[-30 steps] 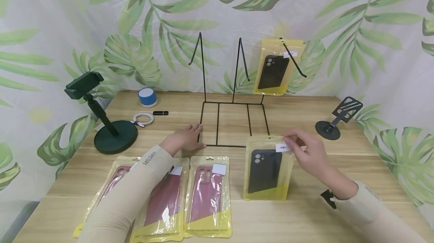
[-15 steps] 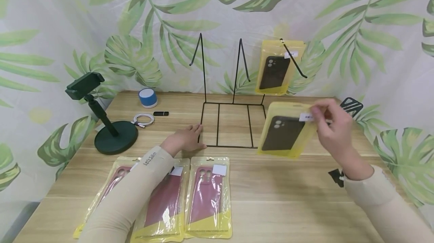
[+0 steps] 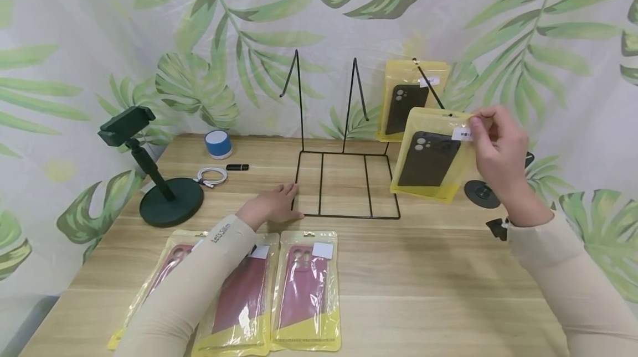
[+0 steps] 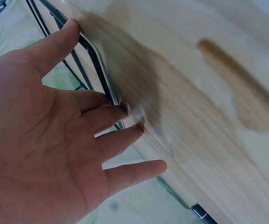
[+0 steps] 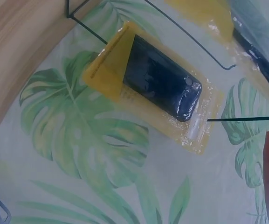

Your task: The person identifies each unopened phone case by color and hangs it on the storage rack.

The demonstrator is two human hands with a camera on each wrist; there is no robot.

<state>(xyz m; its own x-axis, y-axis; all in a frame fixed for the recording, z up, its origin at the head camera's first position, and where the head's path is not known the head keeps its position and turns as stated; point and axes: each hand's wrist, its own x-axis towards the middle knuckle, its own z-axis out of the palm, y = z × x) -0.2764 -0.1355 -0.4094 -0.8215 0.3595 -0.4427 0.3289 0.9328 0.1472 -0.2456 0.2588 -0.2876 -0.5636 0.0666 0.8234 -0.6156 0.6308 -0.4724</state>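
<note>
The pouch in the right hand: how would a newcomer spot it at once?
Find the black wire rack, then its rightmost hook. At that hook's tip, the right hand pinches a yellow pouch with a dark phone case inside. Unlike the similar pouch hanging behind it, this one is hand-held.

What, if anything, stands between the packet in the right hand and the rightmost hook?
Nothing visible: the held packet has its top at the tip of the hook; whether it is threaded, I can't tell. The hanging packet sits farther back.
</note>
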